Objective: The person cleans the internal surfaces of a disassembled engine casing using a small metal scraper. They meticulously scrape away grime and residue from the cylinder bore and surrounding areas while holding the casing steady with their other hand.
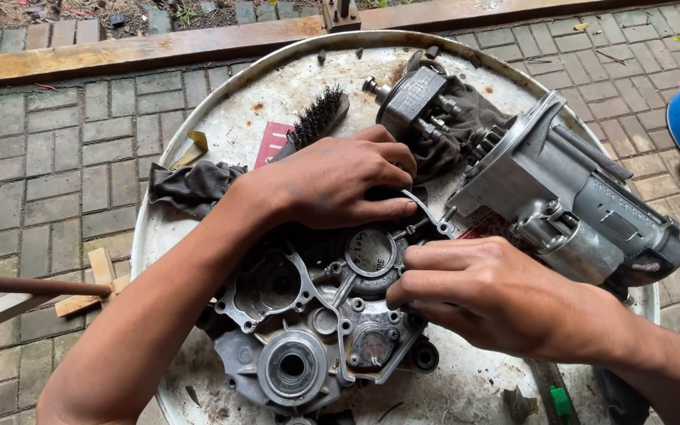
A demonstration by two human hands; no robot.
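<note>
Engine case half on a round metal tray, both hands at its upper edge.

Item: grey engine case [301, 330], lying flat on the round metal tray [222, 126], open face up, with a thin gasket [320, 287] on its rim. Left hand [332, 182] curled, fingers together, over the gasket's top loop; right hand [482, 293] closed, fingertips pinching at the case beside the round port. Whether either truly grips the gasket, I cannot tell. Handling judgement: a thin gasket wants lifting evenly from both ends, without kinking. Tray also holds: starter motor [568, 205], smaller metal unit [411, 98] on a dark rag [454, 130], wire brush [318, 116], second rag [190, 185], red card [273, 142].
</note>
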